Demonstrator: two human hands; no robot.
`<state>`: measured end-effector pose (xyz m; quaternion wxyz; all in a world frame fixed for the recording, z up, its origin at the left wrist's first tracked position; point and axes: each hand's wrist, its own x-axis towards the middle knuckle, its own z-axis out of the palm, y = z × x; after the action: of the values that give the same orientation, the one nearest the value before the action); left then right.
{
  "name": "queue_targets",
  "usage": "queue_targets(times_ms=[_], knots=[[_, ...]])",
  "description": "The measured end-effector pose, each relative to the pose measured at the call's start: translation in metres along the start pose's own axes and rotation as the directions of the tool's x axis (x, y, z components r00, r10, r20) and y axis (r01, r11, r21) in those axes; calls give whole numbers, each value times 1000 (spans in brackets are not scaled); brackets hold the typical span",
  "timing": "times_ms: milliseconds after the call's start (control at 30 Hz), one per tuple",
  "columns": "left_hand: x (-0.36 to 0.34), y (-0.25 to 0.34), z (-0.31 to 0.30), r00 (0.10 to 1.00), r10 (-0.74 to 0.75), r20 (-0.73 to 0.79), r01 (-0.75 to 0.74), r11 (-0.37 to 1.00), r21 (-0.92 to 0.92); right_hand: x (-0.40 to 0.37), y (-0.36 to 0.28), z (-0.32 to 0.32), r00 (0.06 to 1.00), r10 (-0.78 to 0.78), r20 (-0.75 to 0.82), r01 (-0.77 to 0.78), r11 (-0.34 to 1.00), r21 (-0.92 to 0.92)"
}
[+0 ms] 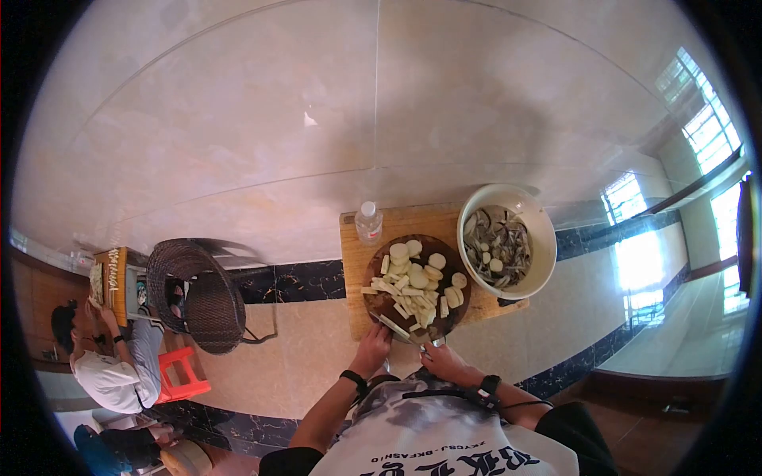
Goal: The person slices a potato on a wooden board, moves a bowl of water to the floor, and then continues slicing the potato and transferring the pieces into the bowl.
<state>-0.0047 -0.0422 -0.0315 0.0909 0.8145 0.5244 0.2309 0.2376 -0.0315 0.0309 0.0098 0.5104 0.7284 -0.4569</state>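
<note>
A round dark cutting board (456,274) sits on a wooden table, covered with pale vegetable slices (417,278) and cut sticks (409,301). At its near left edge is my left hand (373,351), fingers bent and close together beside a long pale strip (394,327); what they hold is hidden. My right hand (443,362) is closed at the near right edge around what looks like a knife (434,343), of which only a small shiny part shows. A white bucket (543,246) to the right holds dark-edged strips and several round slices in water.
A clear plastic bottle (368,224) stands at the back left of the wooden table (354,274), near the tiled wall. Farther left are a dark wicker chair (214,305), a red stool (182,373) and a seated person (111,373) working at another board. Another person (119,451) is lower left.
</note>
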Motion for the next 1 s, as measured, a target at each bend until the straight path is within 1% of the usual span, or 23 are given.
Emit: queue_targets(times_ms=[100,200,267,333,400,467,500,600,667,700,733,800,867,933,1000], knots=[[0,1,-2,1000,-4,21,4,1000,12,0,0,0,1000,1,-9,-1,1000,-12],[1,0,-1,999,-7,-38,7,1000,-5,-1,-6,-4,1000,6,-8,-7,999,-43],[1,1,-2,999,-44,-28,43,999,-33,-3,-16,-13,994,-112,16,113,987,-111],[1,1,-3,998,-59,-27,58,996,-66,-1,-17,-14,981,-186,54,192,966,-171],[-1,-1,-2,998,-58,-40,53,993,-104,9,0,-3,971,-217,104,236,945,-226],[-6,-5,4,999,-30,-25,28,998,-62,31,32,24,964,-258,70,267,933,-240],[-6,-6,6,1000,-13,-18,12,999,-41,35,28,22,954,-294,58,299,922,-248],[-8,-7,8,999,-18,-29,16,997,-73,47,9,12,902,-431,34,424,864,-271],[-6,-5,8,1000,-9,-22,9,1000,-24,47,-3,19,980,-198,-29,191,969,-158],[-4,-5,9,1000,-4,-21,4,1000,1,46,-6,19,996,-75,-51,70,993,-98],[-4,-6,11,1000,-12,-27,12,1000,-16,43,-6,15,983,-182,-28,175,971,-165],[-3,-6,13,999,-29,-30,27,998,-50,35,-10,8,924,-380,39,375,883,-281],[-1,-8,10,1000,-3,29,3,1000,-12,25,-16,-1,969,-246,9,241,944,-224],[3,-11,6,996,38,76,-40,999,19,19,-16,-6,985,-173,-22,167,972,-168],[10,-14,4,989,98,110,-103,994,42,14,-13,-10,986,-156,-52,149,981,-124]])
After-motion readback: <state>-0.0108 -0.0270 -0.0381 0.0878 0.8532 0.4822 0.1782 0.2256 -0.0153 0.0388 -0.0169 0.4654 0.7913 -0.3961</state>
